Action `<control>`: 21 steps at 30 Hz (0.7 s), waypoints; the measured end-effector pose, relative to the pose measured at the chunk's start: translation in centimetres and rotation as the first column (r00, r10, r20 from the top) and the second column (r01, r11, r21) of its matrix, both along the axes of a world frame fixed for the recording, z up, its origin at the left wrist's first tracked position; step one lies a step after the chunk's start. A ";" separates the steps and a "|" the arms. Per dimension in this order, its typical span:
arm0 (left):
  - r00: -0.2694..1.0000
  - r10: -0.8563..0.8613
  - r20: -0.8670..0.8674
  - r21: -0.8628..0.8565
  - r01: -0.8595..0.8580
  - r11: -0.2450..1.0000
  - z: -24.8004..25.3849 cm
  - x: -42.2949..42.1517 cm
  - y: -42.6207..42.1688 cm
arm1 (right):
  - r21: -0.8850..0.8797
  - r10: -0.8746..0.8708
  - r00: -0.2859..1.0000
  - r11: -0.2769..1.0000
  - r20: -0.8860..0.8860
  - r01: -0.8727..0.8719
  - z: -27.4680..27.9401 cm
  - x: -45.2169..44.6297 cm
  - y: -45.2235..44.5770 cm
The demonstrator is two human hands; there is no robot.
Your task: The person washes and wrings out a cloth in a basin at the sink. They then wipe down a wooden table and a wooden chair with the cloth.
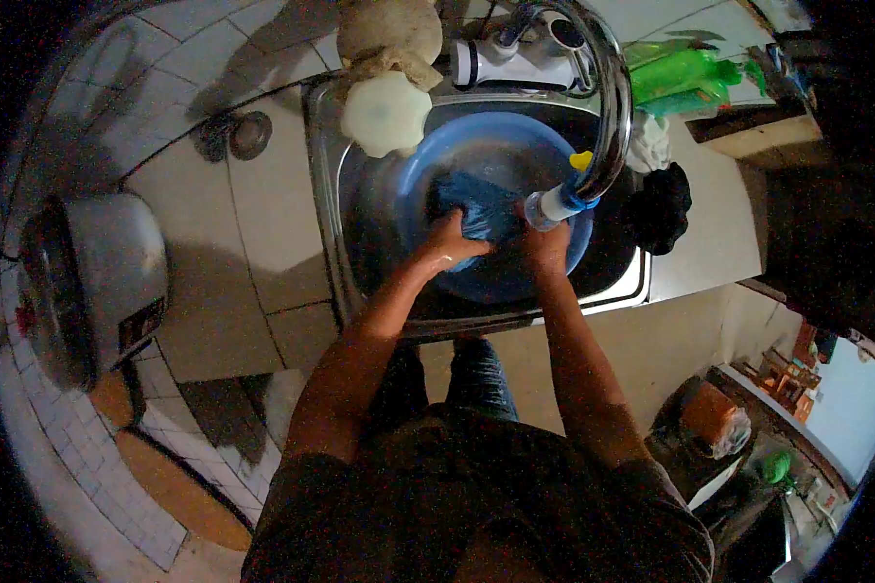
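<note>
A blue basin (428, 155) sits in the metal sink. Inside it lies a dark blue cloth (478, 206), bunched and wet-looking. My left hand (449, 243) grips the cloth's left side, fingers curled into it and thumb over the near edge. On the right of the basin is my right hand (548, 249), close to the cloth. The white faucet nozzle (552, 206) covers its fingers, so what they hold is hidden.
The curved faucet pipe (617, 117) arches over the basin's right side. A pale scalloped object (387, 114) hangs over the sink's left corner. Black cloth (659, 208) and green bottles (681, 80) lie on the right counter. A rice cooker (117, 272) stands far left.
</note>
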State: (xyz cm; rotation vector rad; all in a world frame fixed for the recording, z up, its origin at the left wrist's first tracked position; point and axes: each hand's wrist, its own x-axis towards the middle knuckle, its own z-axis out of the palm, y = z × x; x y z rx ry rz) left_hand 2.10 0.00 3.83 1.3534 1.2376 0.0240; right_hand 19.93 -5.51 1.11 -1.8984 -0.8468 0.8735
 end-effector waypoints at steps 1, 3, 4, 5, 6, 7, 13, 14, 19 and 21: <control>1.000 -0.015 -0.011 0.044 0.015 0.999 -1.3 -0.4 -0.2 | 0.020 -0.049 0.997 0.999 0.056 0.048 -1.1 1.3 -0.3; 0.999 -0.032 -0.022 0.087 0.034 0.996 -2.1 -1.7 -0.1 | 0.059 -0.179 0.980 0.983 0.090 0.174 -1.5 4.1 -0.3; 1.000 -0.004 -0.014 0.054 0.005 0.999 -1.0 -2.6 0.4 | 0.074 -0.260 0.963 0.964 0.068 0.255 -1.0 5.5 -0.2; 1.000 0.024 -0.010 0.021 -0.024 0.999 -0.1 -3.2 0.4 | 0.079 -0.317 0.866 0.924 -0.387 0.373 -1.2 7.1 -0.7; 0.975 0.178 0.132 0.104 -0.192 0.976 0.0 -3.7 -0.5 | 0.078 -0.336 0.845 0.913 -0.415 0.401 0.5 7.3 -0.6; 0.975 0.178 0.132 0.104 -0.192 0.976 0.4 -3.9 -0.4 | 0.076 -0.353 0.825 0.901 -0.442 0.427 2.7 7.3 -0.5; 0.975 0.199 0.098 0.445 -0.222 0.868 0.3 -4.5 1.0 | 0.138 -0.413 0.797 0.846 -0.440 0.515 8.1 6.0 -1.7; 0.979 0.197 0.061 0.559 -0.197 0.806 0.6 -4.5 1.3 | 0.115 -0.309 0.891 0.925 -0.334 0.363 6.1 7.8 -3.3; 0.975 0.115 -0.190 0.611 0.026 0.791 -0.7 -3.8 2.4 | -0.499 0.537 0.785 0.794 0.309 -0.347 1.6 8.7 -5.1; 0.959 0.121 -0.256 0.745 0.116 0.657 -1.5 -3.1 1.6 | -0.655 0.706 0.655 0.633 0.269 -0.413 3.5 6.0 -3.5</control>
